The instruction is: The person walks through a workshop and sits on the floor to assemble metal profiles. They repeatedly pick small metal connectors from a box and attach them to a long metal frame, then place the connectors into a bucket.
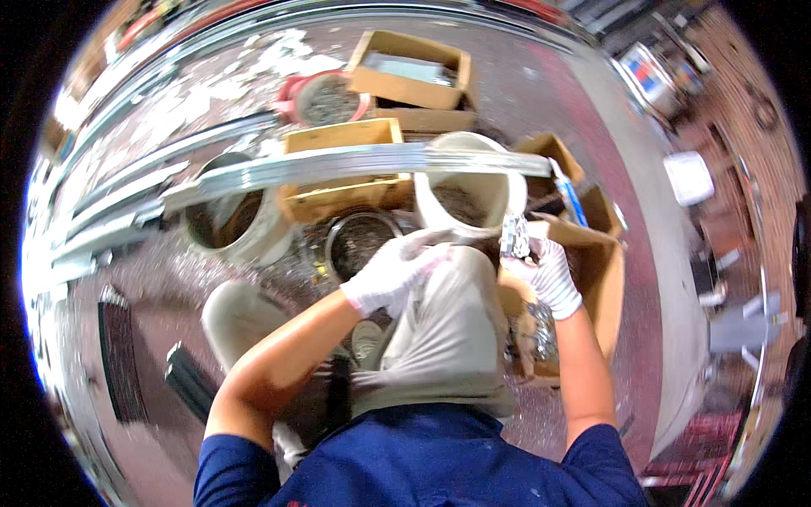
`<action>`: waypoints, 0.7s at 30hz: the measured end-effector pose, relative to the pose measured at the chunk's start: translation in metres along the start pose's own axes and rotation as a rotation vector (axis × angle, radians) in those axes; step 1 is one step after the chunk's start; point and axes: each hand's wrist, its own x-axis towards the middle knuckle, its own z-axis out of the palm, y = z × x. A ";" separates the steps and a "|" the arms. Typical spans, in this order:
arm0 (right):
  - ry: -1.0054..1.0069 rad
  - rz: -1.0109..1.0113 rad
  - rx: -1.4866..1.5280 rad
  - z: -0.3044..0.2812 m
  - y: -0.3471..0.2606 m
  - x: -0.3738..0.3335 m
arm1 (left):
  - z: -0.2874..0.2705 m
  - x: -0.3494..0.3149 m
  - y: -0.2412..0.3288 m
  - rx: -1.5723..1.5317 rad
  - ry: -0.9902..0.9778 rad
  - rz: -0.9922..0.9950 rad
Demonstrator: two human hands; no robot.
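Note:
My left hand, in a white glove, lies over my raised knee with its fingers stretched out, and nothing shows in it. In the striped white glove, my right hand is closed round a small shiny silver metal piece, whose exact kind is blurred. Below that hand stands an open cardboard box with more shiny metal parts inside. Beyond both hands, a long silver metal profile runs crosswise over a white bucket and a wooden box.
A round container of dark bits sits before my left hand. Another bucket stands to the left, a red bucket and cardboard box farther back. A blue-and-white tube leans at the right. Long metal profiles lie at the left.

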 end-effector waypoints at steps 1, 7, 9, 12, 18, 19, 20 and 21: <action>-0.097 -0.029 -0.061 0.016 -0.014 0.010 | -0.002 0.000 0.002 -0.018 -0.016 0.006; -0.277 -0.186 -0.029 0.095 -0.042 0.061 | -0.033 -0.005 0.006 -0.608 0.011 0.021; -0.327 -0.247 -0.153 0.108 -0.042 0.079 | -0.052 -0.010 0.002 -0.698 0.031 0.043; -0.274 -0.457 -0.506 0.130 -0.072 0.091 | -0.074 -0.020 0.003 -0.723 0.057 0.106; -0.278 -0.612 -0.526 0.164 -0.116 0.107 | -0.102 -0.033 0.022 -0.860 0.126 0.204; -0.288 -0.575 -0.536 0.170 -0.125 0.107 | -0.107 -0.038 0.026 -0.870 0.132 0.193; -0.297 -0.537 -0.545 0.175 -0.135 0.108 | -0.112 -0.043 0.030 -0.881 0.138 0.181; -0.305 -0.498 -0.554 0.179 -0.143 0.109 | -0.117 -0.048 0.033 -0.892 0.143 0.168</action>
